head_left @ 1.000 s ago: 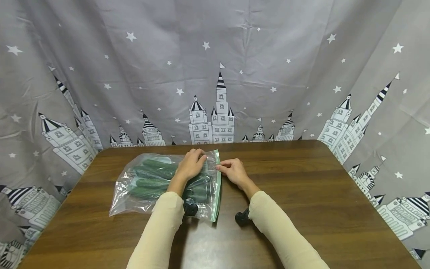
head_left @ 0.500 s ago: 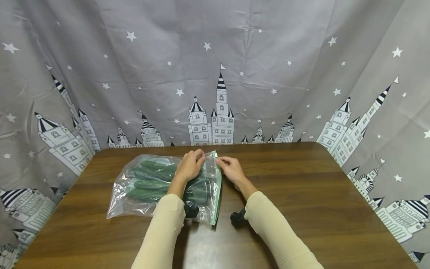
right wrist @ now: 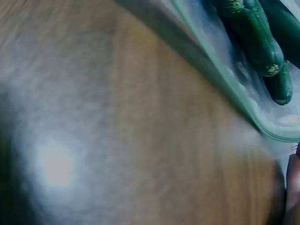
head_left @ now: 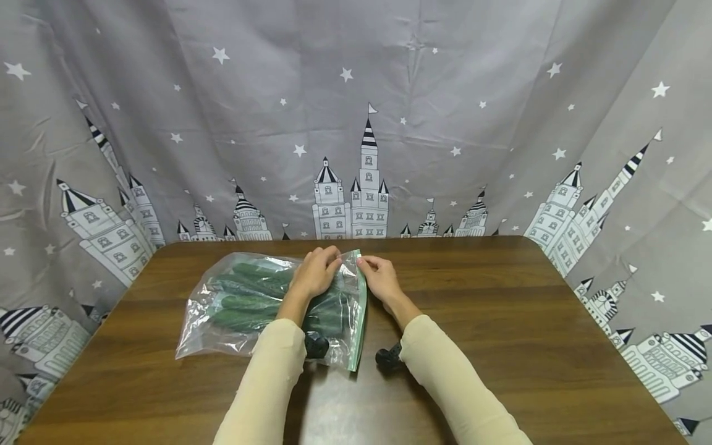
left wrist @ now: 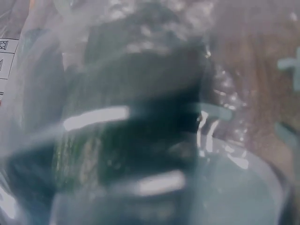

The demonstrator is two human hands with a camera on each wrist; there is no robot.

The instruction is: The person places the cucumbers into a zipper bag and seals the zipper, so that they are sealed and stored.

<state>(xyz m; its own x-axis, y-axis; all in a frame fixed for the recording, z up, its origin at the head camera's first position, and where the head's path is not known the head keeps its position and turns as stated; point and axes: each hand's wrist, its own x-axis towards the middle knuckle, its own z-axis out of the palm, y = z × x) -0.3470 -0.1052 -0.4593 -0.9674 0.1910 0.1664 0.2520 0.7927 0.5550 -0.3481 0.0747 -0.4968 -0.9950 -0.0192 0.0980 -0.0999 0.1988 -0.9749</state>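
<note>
A clear zip bag (head_left: 206,337) with a green seal strip (head_left: 360,321) lies flat on the table, its seal end to the right. Inside are several dark green cucumbers (head_left: 250,303), whose rounded ends also show through the plastic in the right wrist view. My left hand (head_left: 316,272) lies over the bag near the seal, fingers curled down with the thumb close to them, gripping the plastic. At the far corner of the strip, my right hand (head_left: 381,278) pinches the seal between thumb and forefinger. In the right wrist view only a bit of finger (right wrist: 293,180) shows.
A brown wooden table (head_left: 500,346) extends around the bag. Behind it hangs a grey curtain (head_left: 445,74) printed with stars and castles. Black wrist devices (head_left: 316,346) sit below both cuffs, the left one overlapping the bag in the head view.
My right hand has slid a little away from me along the seal, up to its far corner. The left hand stays at the same place on the bag.
</note>
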